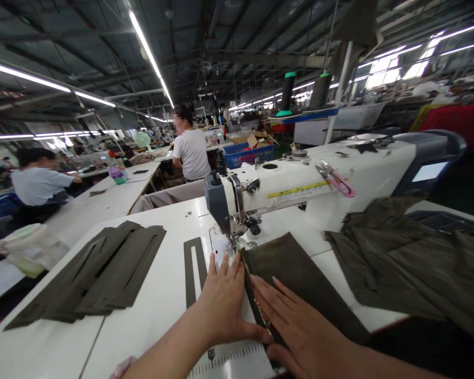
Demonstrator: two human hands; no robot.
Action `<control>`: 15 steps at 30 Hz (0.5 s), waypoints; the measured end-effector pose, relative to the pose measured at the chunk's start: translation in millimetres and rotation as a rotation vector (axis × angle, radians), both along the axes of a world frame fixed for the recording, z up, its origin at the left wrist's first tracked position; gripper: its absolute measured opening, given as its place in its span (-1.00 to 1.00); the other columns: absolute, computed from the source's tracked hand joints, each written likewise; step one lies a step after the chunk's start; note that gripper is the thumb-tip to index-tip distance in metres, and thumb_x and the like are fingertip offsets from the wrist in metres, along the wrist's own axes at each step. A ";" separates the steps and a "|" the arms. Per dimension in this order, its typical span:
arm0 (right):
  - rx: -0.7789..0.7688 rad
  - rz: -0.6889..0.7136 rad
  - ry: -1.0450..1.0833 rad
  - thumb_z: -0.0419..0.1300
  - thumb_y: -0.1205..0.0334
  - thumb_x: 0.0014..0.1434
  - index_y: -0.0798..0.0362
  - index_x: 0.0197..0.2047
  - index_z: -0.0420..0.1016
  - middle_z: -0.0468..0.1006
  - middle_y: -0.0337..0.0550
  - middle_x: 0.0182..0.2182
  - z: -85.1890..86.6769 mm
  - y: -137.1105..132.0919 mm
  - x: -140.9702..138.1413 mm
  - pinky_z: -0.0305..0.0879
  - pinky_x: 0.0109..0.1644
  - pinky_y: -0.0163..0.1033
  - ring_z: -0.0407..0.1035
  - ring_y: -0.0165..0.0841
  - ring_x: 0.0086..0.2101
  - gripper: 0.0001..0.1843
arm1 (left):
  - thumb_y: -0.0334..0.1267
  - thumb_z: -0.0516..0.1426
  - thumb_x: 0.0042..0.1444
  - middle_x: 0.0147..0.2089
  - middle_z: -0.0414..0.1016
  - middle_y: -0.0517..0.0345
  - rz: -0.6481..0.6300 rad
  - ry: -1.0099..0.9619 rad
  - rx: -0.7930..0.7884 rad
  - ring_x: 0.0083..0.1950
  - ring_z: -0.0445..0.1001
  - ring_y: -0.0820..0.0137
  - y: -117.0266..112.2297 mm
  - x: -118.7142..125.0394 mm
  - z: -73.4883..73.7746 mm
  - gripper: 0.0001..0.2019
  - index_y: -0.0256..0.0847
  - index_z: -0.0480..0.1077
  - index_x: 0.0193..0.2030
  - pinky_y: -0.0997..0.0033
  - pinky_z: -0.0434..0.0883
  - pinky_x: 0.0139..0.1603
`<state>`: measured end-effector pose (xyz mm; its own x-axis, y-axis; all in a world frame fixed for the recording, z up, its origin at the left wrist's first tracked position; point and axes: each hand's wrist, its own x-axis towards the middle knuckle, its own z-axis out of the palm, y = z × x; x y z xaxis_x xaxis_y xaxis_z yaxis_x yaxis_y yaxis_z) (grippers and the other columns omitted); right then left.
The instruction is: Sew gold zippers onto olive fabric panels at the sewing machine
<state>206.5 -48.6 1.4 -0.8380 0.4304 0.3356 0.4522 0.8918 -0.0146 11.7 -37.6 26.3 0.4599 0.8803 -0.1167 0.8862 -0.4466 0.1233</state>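
Note:
My left hand (223,297) lies flat with its fingers stretched toward the needle area of a white sewing machine (256,184). Its fingertips touch a narrow dark strip (249,279) with a speckled light edge, which runs under the presser foot. On the right of that strip, my right hand (296,318) rests open and flat on an olive-green fabric panel (312,279). Both thumbs reach toward each other near the front of the strip. A single dark piece with a long slot (188,268) lies left of the needle. The needle tip is too small to make out.
A fanned stack of slotted olive pieces (114,263) lies on the left of the white table (150,326). Crumpled olive cloth (391,263) is heaped on the right. Pink-handled snips (337,181) sit on the machine arm. Two co-workers sit beyond, near a blue crate (248,155).

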 end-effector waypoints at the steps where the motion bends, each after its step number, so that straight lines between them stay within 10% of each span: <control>1: -0.049 0.009 -0.018 0.05 0.10 0.21 0.37 0.17 0.22 0.18 0.19 0.15 -0.4 -1.1 -1.4 0.18 0.15 -0.02 0.05 -0.13 0.16 -0.42 | 0.42 0.11 -0.29 0.34 -0.22 -0.33 -0.007 -0.007 0.007 0.33 -0.28 -0.16 0.0 -0.9 -0.8 0.18 -0.46 -0.10 0.31 -0.23 -0.40 0.25; 15: -0.234 -0.167 0.026 -0.17 0.13 0.32 0.19 0.29 -0.03 -0.10 -0.03 0.25 -36.2 50.5 -17.0 -0.11 0.25 0.09 -0.15 -0.21 0.22 -0.47 | 0.35 -0.02 -0.02 0.35 -0.25 -0.23 0.136 -0.077 0.068 0.35 -0.25 0.05 -12.1 -40.5 1.9 -0.02 -0.37 -0.15 0.33 -0.19 -0.27 0.27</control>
<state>189.5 1.9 -34.9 -0.7411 0.6302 0.2316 0.5896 0.7758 -0.2248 -28.8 -49.8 28.2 0.3415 0.9396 -0.0238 0.9281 -0.3331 0.1664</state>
